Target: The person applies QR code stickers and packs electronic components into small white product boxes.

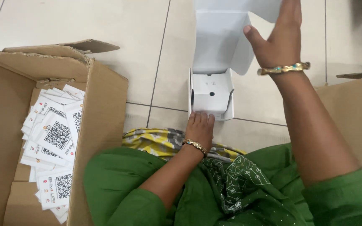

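Now, step: a white box (211, 94) is being folded up on the tiled floor (164, 62).
Left hand (199, 127): pressed flat on the near wall.
Right hand (279, 39): spread open on the raised flap (225, 39).
Next: flap likely needs tucking.
Beside: cardboard carton (101, 109) of printed cards (55, 138).

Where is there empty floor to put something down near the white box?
Bare tiles lie between the brown carton and the white box, up to the top edge. More tile sits right of the box, under the right hand. It is crowded near the left hand at the box's front, and the carton is full of cards.
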